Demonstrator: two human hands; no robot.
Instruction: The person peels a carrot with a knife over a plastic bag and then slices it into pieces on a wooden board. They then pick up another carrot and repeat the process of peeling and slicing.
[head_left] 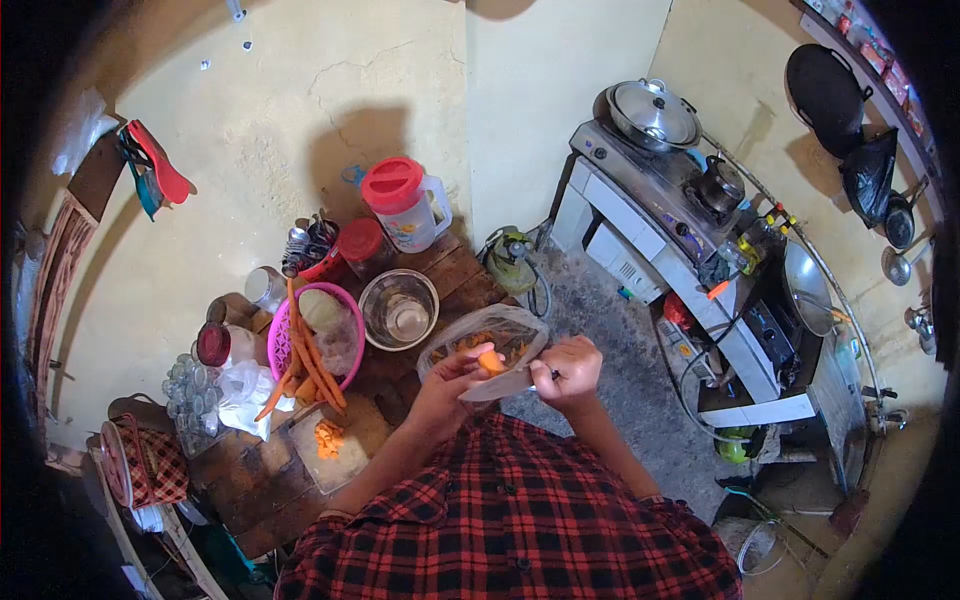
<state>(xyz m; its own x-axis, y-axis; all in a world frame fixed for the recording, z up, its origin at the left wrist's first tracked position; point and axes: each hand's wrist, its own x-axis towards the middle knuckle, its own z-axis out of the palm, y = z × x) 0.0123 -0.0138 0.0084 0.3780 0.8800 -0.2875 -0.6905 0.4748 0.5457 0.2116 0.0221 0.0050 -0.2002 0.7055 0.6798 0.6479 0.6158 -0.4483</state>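
Plaid shirt (520, 520), cropped | left hand (446, 388) grips carrot (491, 361), probably | right hand (572, 371) clenches part-hidden knife (500, 385)

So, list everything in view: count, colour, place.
Round plastic basket: one, pink, wooden table
Long slender carrots: several, orange, across basket
Round metal bowl: one, silver, beside basket
Clear plastic bag: one, transparent, centre
Red-lidded plastic pitcher: one, clear, table
Metal gas stove: one, grey, tiled counter
Lidded metal pot: one, silver, stove
Rounded gas cylinders: two, green, floor
Metal-bladed knife: one, silver, right hand
Carrot piece: one, orange, left hand
Smaller items: many, mixed, uncounted
Checked shirt: one, red-black, worn
Left hand: one, bare, centre
Right hand: one, bare, centre-right
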